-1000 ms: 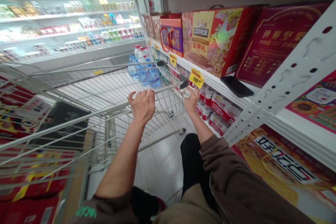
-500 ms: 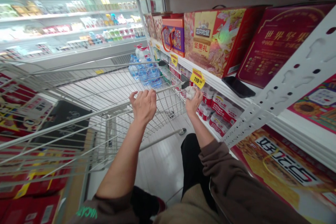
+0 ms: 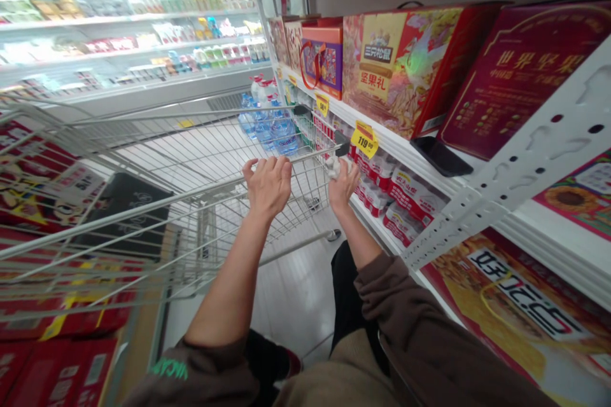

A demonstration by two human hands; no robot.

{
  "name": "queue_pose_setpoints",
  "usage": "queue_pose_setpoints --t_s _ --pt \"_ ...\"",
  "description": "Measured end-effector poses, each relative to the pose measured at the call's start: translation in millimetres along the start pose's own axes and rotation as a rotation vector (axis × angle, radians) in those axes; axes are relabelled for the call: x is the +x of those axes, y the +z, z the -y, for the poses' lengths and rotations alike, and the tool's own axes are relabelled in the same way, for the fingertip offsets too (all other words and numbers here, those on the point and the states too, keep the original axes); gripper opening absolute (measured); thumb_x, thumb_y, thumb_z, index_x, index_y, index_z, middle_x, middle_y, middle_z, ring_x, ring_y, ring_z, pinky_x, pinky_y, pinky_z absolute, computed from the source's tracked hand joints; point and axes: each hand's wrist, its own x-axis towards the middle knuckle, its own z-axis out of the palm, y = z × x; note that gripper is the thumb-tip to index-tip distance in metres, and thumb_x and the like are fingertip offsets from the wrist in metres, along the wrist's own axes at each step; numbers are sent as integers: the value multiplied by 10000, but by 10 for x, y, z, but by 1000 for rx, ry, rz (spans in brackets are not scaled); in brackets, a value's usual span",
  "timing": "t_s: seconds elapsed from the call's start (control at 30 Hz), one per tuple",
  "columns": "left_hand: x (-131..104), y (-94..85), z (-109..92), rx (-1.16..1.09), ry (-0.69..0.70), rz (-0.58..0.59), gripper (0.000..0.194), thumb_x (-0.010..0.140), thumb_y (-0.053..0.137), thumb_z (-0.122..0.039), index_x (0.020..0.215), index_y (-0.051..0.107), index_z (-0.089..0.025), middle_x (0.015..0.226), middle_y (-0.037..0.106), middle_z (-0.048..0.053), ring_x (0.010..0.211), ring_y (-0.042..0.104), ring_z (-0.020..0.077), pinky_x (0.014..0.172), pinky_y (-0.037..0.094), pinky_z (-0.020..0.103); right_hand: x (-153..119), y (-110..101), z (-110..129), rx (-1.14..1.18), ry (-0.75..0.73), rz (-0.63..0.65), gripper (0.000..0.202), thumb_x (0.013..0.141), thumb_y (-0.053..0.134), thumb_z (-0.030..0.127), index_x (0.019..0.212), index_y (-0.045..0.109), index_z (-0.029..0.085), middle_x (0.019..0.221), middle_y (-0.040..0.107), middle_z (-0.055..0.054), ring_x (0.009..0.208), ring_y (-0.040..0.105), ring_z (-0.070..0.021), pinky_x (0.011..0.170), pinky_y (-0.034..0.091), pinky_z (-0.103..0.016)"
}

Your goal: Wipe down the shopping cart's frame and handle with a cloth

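A wire shopping cart (image 3: pixel 210 200) stretches across the left and middle of the view. My left hand (image 3: pixel 268 186) is closed over the cart's top rail, back of the hand up. My right hand (image 3: pixel 342 186) is closed on a crumpled white cloth (image 3: pixel 334 167), beside the near end of the rail and the cart's dark corner piece. Whether the right fingers also touch the rail cannot be made out.
Gift boxes (image 3: pixel 391 70) and a black phone (image 3: pixel 442 156) lie on the right shelf. Wrapped bottles (image 3: pixel 405 197) sit below. Blue water bottles (image 3: pixel 274 130) stand on the floor beyond the cart, before a lit refrigerated display (image 3: pixel 143 79). Red boxes (image 3: pixel 57 369) are at lower left.
My right hand with the white cloth has moved a little left, closer to my left hand. The cart and shelves sit slightly further right in the view.
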Motion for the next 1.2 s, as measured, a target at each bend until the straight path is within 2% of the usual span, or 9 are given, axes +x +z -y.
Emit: queue_pose_setpoints --t_s 0.17,0.3,0.37,0.47,0.67,0.8,0.93,1.03,1.2 --pt "22 -4 -31 -16 -19 36 569 1097 152 -384 1194 687 -218 1032 708 107 1052 587 284 1119 292 504 -250 46 208 31 -140 110 587 864 522 48 1420 587 223 1371 518 -165 1258 492 -293 1051 471 -477" --pt "-123 -153 91 -29 55 107 537 1092 247 -427 1462 591 -246 1321 669 115 1233 551 299 1168 310 519 -76 -35 -18 26 -58 86 576 838 480 30 1376 584 208 1348 544 -159 1262 493 -281 1074 465 -484" --pt "-284 -262 216 -15 21 53 515 1082 321 -446 1518 548 -296 1455 603 100 1356 496 306 1243 229 550 95 -77 -161 47 18 8 575 824 472 33 1373 560 181 1319 549 -165 1266 494 -280 1085 465 -487" --pt "-550 -383 417 34 -179 -108 517 1077 352 -449 1518 556 -275 1490 570 140 1462 417 349 1283 113 612 183 -70 -179 99 44 -75 612 805 482 40 1401 523 173 1331 517 -167 1297 485 -278 1109 462 -486" --pt "-744 -350 600 29 -228 -138 514 1045 436 -415 1532 532 -282 1566 475 126 1581 254 395 1305 -46 638 -419 111 353 149 -72 63 680 823 483 17 1466 540 230 1465 420 -181 1380 435 -305 1120 454 -526" --pt "-726 -319 610 -1 -229 -110 501 1030 456 -369 1508 557 -256 1559 475 173 1608 188 388 1292 -68 672 -465 131 317 166 -167 101 651 829 453 -8 1400 618 258 1427 460 -149 1361 462 -278 1124 456 -499" --pt "-723 -313 601 -9 -217 -110 509 1027 465 -390 1502 563 -233 1546 483 187 1617 162 386 1292 -66 670 -134 135 127 195 27 -21 577 814 470 25 1343 632 189 1333 514 -156 1329 480 -277 1158 427 -500" --pt "-711 -284 591 -27 -219 -127 504 1028 473 -410 1488 578 -234 1534 495 188 1611 172 392 1287 -64 674 -174 163 234 224 104 -53 543 848 473 53 1358 610 177 1291 533 -161 1303 489 -281 1150 424 -514" --pt "-696 -288 565 -37 -220 -129 501 1031 478 -415 1493 575 -247 1527 507 178 1603 202 382 1296 -11 657 -524 161 406 269 -166 89 560 856 481 39 1356 639 235 1332 538 -135 1287 513 -245 1137 447 -442"
